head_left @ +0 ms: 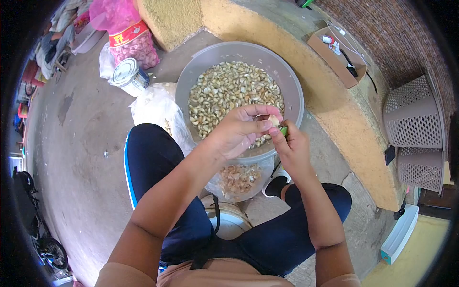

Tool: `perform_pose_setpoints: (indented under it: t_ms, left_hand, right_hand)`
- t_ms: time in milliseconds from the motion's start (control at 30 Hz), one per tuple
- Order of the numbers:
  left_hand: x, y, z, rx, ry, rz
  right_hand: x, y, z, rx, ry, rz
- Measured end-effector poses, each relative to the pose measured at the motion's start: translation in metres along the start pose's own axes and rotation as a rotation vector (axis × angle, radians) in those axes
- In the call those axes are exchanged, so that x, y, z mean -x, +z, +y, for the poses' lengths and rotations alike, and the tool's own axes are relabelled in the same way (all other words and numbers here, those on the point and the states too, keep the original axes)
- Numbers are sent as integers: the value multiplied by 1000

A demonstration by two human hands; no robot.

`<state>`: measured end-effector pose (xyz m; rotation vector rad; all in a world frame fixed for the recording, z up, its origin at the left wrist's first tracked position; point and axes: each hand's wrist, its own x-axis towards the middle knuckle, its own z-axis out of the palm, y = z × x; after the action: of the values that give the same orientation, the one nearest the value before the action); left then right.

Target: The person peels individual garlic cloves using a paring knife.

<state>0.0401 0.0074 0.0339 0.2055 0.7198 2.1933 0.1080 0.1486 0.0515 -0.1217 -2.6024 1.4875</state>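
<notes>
Pinched between the thumb and fingers of my left hand (pixel 235 130) is a pale garlic clove (pixel 274 120). My right hand (pixel 293 147) is closed around a small tool with a green handle (pixel 284 130), its thumb up against the clove; the tool's blade, if any, is hidden. Both hands meet above the near right part of a big grey tub (pixel 292 76), which holds many garlic cloves (pixel 229 88), seemingly in water. Below the hands, a clear plastic bag (pixel 260 184) full of papery garlic skins (pixel 235 178) sits against the tub's near side.
Left of the tub stand a white plastic bag (pixel 155 106), a labelled can (pixel 130 79) and a pink mesh sack (pixel 138 50). A yellow ledge (pixel 330 107) curves along the right, bearing a cardboard box (pixel 334 57). Perforated baskets (pixel 413 115) are farther right. A bucket (pixel 228 221) is between my legs.
</notes>
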Motion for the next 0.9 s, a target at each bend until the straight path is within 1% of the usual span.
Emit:
perform_pose_setpoints:
  t_ms: [167, 367, 467, 567, 667, 767, 867, 900]
  left_hand:
    - [1, 6, -2, -72, 72, 51]
    - [1, 8, -12, -114, 184, 107]
    - [1, 8, -15, 7, 139, 106]
    - [0, 5, -5, -43, 17, 69]
    - [3, 12, 9, -278, -72, 141]
    - [5, 16, 24, -611, -276, 121]
    - [5, 8, 27, -658, -321, 88]
    - [5, 8, 24, -585, -262, 107]
  right_hand:
    - [0, 0, 1, 39, -51, 13]
    - [0, 0, 3, 238, -169, 33]
    - [0, 1, 6, 282, -217, 40]
    - [-3, -4, 11, 281, -210, 5]
    - [-5, -14, 8, 366, -251, -53]
    - [-6, -16, 10, 353, -286, -77]
    - [-5, -17, 8, 402, -300, -102]
    - [-5, -17, 7, 398, -295, -107]
